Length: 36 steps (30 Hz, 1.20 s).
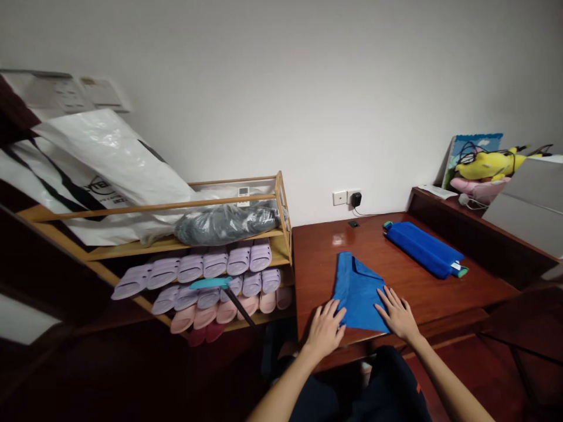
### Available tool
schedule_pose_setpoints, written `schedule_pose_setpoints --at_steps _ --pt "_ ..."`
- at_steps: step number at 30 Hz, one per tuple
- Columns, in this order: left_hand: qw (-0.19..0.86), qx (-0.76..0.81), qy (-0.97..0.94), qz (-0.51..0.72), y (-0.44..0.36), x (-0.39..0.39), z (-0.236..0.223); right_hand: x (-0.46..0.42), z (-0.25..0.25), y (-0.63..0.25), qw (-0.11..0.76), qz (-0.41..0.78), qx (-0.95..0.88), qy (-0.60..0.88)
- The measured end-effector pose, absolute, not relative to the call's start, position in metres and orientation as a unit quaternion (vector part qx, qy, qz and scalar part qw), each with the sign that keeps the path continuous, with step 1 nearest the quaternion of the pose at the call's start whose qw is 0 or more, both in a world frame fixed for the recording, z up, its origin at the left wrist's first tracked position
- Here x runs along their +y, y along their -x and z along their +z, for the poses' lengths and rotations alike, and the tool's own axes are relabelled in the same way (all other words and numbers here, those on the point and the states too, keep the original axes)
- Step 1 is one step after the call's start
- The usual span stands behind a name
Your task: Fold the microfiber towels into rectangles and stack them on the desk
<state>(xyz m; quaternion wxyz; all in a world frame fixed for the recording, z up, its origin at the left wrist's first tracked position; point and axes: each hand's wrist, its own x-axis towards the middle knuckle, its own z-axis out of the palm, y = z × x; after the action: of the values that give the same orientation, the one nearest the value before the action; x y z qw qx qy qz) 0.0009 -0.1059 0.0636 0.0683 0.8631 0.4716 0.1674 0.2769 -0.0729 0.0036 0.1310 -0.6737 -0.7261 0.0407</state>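
A blue piece of fabric (359, 302) lies on the reddish-brown wooden table (314, 264), with a fold showing along its upper right edge. On its lower left edge rests my left hand (324, 328), fingers apart and palm down. My right hand (397, 312) lies flat against the right edge, fingers spread. Neither hand grips anything. Farther back to the right is a rolled or folded dark blue cloth bundle (424, 249) with green ends and a small white tag.
Left of the table stands a wooden rack (281, 220) with white bags (109, 170), a plastic-wrapped dark bundle (229, 224) and rows of slippers (215, 264). A black plug (356, 199) sits in the wall socket. A raised ledge (466, 225) on the right carries a yellow plush toy (488, 166) and white boxes (528, 196).
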Motion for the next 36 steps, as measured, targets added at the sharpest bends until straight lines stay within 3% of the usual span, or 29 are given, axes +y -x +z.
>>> schedule_pose_setpoints --at_steps 10,14,17,21,27,36 --pt "0.02 0.582 -0.783 0.22 0.04 -0.103 0.08 -0.081 -0.003 -0.292 0.111 0.037 -0.722 0.681" --pt "0.04 0.533 -0.811 0.237 0.002 -0.093 0.087 -0.059 0.017 -0.274 0.076 0.044 -0.719 0.69" --pt "0.06 0.478 -0.85 0.213 -0.046 -0.077 0.085 -0.042 0.029 -0.234 0.12 0.048 -0.729 0.672" --pt "0.092 0.517 -0.839 0.14 -0.073 -0.056 0.067 -0.037 0.021 -0.191 0.134 0.059 -0.74 0.657" --pt "0.087 0.575 -0.805 0.118 -0.019 -0.031 0.05 -0.041 0.002 -0.186 0.128 0.036 -0.704 0.698" --pt "0.103 0.657 -0.742 0.086 0.047 -0.015 0.062 -0.044 0.001 -0.197 0.169 0.055 -0.707 0.685"
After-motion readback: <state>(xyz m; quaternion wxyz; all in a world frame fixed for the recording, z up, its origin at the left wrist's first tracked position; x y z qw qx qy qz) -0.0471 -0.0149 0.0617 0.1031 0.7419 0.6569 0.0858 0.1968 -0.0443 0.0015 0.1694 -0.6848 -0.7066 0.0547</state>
